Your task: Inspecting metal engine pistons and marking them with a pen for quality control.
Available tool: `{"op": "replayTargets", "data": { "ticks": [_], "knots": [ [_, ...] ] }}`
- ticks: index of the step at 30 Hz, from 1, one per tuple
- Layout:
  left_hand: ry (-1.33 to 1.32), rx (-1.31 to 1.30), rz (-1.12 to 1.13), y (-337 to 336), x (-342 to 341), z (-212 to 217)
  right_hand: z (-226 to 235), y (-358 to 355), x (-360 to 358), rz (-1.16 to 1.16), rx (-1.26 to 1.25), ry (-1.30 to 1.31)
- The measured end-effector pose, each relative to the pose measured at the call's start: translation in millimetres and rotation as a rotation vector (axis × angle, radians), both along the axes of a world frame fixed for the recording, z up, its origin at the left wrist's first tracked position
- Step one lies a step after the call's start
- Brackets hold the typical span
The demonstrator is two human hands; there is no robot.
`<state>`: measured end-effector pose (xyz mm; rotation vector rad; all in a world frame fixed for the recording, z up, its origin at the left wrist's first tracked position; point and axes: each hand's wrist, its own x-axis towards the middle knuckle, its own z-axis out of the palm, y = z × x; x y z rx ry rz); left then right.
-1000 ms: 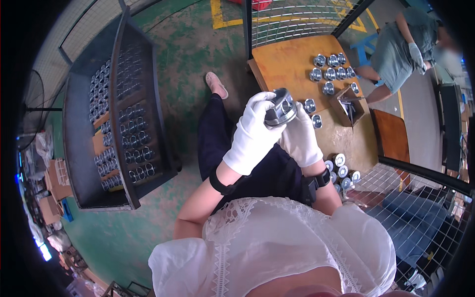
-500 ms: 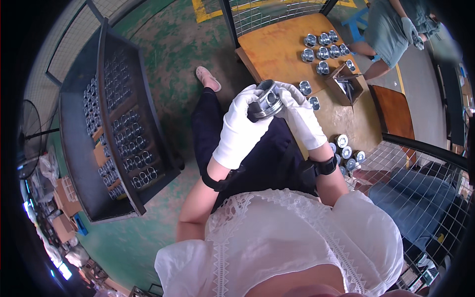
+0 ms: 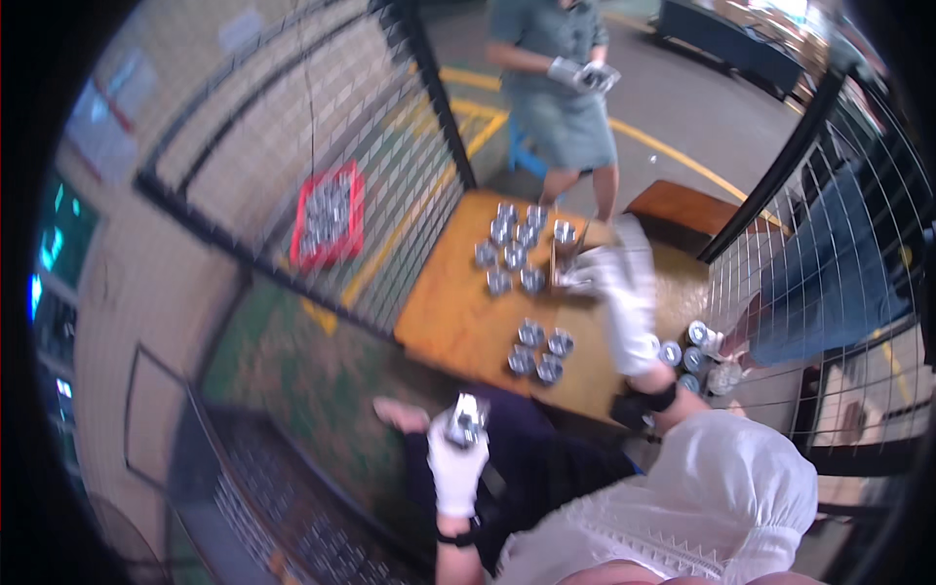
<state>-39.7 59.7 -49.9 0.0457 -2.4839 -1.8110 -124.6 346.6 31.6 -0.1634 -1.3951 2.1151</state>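
Matt white cloth covers my fingers [image 3: 441, 441]; a round silver metal piston [image 3: 469, 417] gleams; the orange-brown wooden worktop [image 3: 444, 307] looks smooth.

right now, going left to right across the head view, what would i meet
Red crate → left hand holding a metal piston → near cluster of four pistons → blurred right hand → round metal cylinders → blue jeans behind mesh

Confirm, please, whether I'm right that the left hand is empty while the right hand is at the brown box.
Not quite: the left hand holds a metal piston, as the head view shows; the right hand is at the brown box.
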Motion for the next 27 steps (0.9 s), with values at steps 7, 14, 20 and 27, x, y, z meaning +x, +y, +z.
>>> {"op": "replayTargets", "data": {
  "ticks": [7,14,20,27],
  "knots": [
    [-0.186,0.324,-0.056,1.5,-2.0,17.0,93.0,85.7,35.4,-0.400,0.578,0.655],
    [-0.114,-0.121,0.009,4.5,-7.3,21.5,-236.7,115.4,-98.7,0.206,0.051,-0.707],
    [-0.254,-0.133,0.164,-23.6,1.2,-0.1,-402.5,125.0,-83.3,0.377,0.394,-1.132],
    [-0.325,-0.172,0.214,-33.4,-13.9,-20.7,-348.9,137.0,-135.7,0.048,0.343,-1.081]
  ]
}}
